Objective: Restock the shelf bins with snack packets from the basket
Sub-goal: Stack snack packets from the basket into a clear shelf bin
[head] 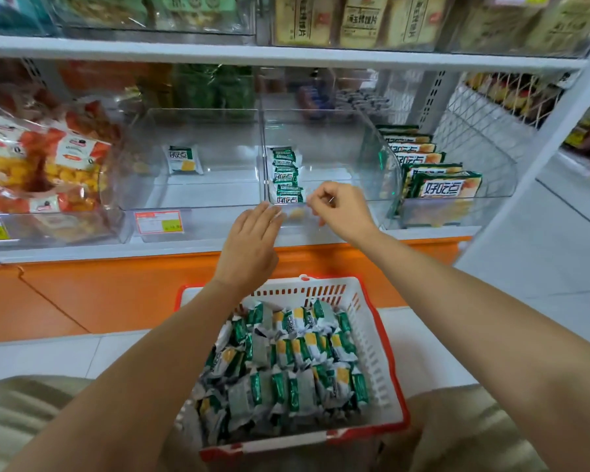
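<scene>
Now one packet (pixel 184 160) lies in the left bin (pixel 218 194), left hand (pixel 249 240) flat-fingered, right hand (pixel 338 209) curled, grip unclear.

The fingers (pixel 269 212) of the left hand (pixel 249 240) lie at the front wall of the middle bin (pixel 338 158) on the lower shelf (pixel 433 231). The curled fingers of the right hand (pixel 338 209) are just to their right. Just behind both sets of fingers, inside that bin, a row of packets (pixel 285 175) runs back along its left wall. Left of the fingers a neighbouring bin (pixel 218 137) holds a single packet (pixel 183 160) toward its rear, with a price label (pixel 159 222) on its front; large bags (pixel 41 165) lie further left. Right of the fingers, another bin (pixel 491 172) holds upright packs (pixel 440 178) filed front to back. Above runs an upper shelf (pixel 286 56). Nearer the person than the fingers and below them, a basket (pixel 372 335) heaped with snack packets (pixel 286 362) sits on the floor (pixel 542 267).
</scene>
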Motion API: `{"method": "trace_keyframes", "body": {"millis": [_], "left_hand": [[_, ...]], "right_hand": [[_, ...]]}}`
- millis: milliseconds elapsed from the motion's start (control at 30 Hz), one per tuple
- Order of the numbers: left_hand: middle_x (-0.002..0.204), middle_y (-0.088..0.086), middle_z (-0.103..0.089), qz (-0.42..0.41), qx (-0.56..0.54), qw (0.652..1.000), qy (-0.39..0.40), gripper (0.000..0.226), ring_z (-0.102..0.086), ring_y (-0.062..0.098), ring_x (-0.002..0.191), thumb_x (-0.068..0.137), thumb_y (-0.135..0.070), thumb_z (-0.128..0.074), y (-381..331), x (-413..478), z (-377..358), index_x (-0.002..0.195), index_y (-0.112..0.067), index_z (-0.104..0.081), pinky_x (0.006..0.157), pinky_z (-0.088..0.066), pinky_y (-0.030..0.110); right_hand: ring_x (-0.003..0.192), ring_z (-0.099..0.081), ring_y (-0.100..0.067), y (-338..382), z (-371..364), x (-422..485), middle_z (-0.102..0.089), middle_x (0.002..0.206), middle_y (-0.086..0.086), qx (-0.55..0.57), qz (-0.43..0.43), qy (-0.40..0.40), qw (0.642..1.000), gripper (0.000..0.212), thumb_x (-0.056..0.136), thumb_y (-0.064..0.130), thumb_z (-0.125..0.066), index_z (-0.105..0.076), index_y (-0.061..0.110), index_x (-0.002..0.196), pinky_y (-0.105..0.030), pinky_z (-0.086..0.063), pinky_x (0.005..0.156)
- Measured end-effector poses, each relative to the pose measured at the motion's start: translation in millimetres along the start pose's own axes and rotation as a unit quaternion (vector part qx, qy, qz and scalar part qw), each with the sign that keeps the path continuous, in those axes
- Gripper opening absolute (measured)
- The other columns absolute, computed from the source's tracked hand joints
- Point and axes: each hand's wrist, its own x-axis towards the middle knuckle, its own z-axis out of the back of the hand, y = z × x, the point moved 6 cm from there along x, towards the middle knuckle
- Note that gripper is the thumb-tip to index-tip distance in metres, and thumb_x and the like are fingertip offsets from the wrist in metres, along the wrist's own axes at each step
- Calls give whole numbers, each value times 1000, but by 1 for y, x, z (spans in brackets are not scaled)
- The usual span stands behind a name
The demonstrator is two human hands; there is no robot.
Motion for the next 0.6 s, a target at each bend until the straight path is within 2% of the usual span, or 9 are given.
{"method": "trace_keyframes", "body": {"millis": [100,167,300,400,500,600], "left_hand": [[132,14,-56,-8,-24,1000,13,55,-48,33,126,77,-10,-64,-13,-18,-17,132,-8,-55,108,-36,47],[138,12,-52,3,-31,998,63,52,-45,31,130,83,-14,-61,-18,-28,-34,135,-10,-53,111,-31,44],[156,6,-31,28,-24,984,173,57,-25,26,145,95,-26,-53,-19,-42,-71,148,-18,-35,119,-16,40],[164,6,-13,46,1,968,247,67,-8,25,151,99,-40,-47,-13,-50,-99,155,-21,-17,123,-8,43],[164,7,-9,55,12,958,280,68,-6,25,151,100,-41,-41,-6,-55,-122,156,-17,-11,123,-7,43],[164,10,-11,66,6,954,293,71,-8,27,151,100,-40,-42,-1,-60,-145,156,-12,-10,123,-7,43]], "right_hand": [[57,-66,-18,-21,-14,-34,-67,64,-2,-18,-24,27,999,20,84,34,-59,-61,25,66,-34,-55,62],[59,-66,-15,-39,-26,-54,-67,64,1,-43,-44,46,997,21,88,28,-61,-60,25,68,-38,-57,66],[78,-66,-15,-84,-52,-83,-70,86,2,-105,-98,103,984,11,93,23,-61,-67,19,85,-37,-56,73],[86,-66,-22,-121,-72,-102,-71,97,-3,-132,-169,147,966,12,95,23,-57,-67,15,96,-35,-54,75],[93,-64,-28,-151,-94,-117,-70,99,-9,-160,-209,196,945,15,96,21,-54,-65,12,100,-38,-53,78],[104,-60,-30,-176,-112,-125,-63,115,-12,-160,-255,217,929,22,96,21,-56,-61,10,113,-39,-50,87]]}}
